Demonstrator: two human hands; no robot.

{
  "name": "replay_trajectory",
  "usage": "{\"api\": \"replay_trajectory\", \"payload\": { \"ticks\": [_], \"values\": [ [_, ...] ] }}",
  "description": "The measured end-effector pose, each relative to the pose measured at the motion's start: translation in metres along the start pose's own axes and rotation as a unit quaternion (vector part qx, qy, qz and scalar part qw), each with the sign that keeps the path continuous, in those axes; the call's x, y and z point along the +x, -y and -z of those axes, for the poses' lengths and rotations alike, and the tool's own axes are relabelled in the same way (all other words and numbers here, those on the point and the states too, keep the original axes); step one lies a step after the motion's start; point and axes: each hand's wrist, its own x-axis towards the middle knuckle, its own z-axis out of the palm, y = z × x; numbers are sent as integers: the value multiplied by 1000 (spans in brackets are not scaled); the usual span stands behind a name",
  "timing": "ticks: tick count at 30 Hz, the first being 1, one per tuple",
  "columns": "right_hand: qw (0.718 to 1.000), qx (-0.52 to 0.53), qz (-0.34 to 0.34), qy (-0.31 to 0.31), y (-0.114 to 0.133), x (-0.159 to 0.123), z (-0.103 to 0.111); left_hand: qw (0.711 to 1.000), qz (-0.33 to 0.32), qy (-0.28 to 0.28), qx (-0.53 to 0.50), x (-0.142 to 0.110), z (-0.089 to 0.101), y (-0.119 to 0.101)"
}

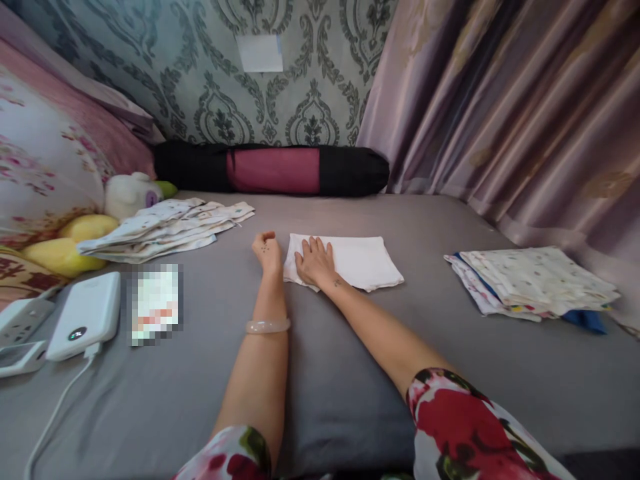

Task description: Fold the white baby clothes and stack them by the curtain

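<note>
Floral sleeves (470, 427): nearest my camera, over the grey sheet (340, 373).
Right hand (316, 263): open, palm down on the white cloth (365, 260).
Left hand (267, 251): curled closed, nothing visible inside, beside that cloth.
Cloths: I judge white one and right stack (550, 280) folded, left pile (165, 230) looser.

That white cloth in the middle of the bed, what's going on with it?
A person's right hand lies flat on the left part of the folded white cloth, fingers spread. The left hand is curled beside the cloth's left edge. The cloth lies flat on the grey sheet. A stack of folded, patterned cloths sits to the right, and a looser pile of pale printed cloths to the left.
</note>
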Motion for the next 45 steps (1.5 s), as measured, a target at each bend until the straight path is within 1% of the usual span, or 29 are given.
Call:
{"api": "replay_trajectory", "payload": {
  "ticks": [3,5,8,10,13,16,19,21,23,25,27,29,33,36,39,45],
  "values": [
    [1000,5,3,-1,8,5,4,1000,0,-2,-13,0,1,-2],
    [1000,13,24,-9,15,10,5,1000,1,-9,-11,0,2,-3],
    [998,23,57,-1,27,17,0,1000,6,-20,-4,1,5,-6],
    [998,19,63,-2,31,20,-5,1000,12,-19,-6,3,6,-7],
    [998,11,65,-22,32,19,-11,1000,16,-19,-9,4,7,-7],
    [997,6,67,-31,31,15,-12,1000,12,-22,-14,3,6,-8],
    [998,7,63,-26,32,15,-10,1000,4,-20,-17,2,5,-9],
    [998,18,60,-4,32,18,-7,1000,0,-21,-16,1,4,-8],
    [997,47,56,30,30,22,-1,999,-5,-23,-23,2,3,-7],
    [995,75,50,42,23,23,6,999,-11,-26,-38,3,1,-5],
    [996,76,37,21,12,20,11,998,-17,-26,-48,4,-1,-4],
    [998,50,24,-1,0,13,13,998,-23,-27,-47,4,-2,-3],
    [1000,10,20,-4,-15,1,8,998,-25,-31,-39,1,-4,-4],
    [1000,0,23,-20,-16,-2,3,999,-33,-27,-31,0,-5,-5],
    [1000,0,20,-18,-15,-1,2,999,-39,-24,-26,0,-5,-5],
    [1000,5,23,-6,-13,-6,9,999,-37,-21,-27,0,-4,-5]
  ]
}}
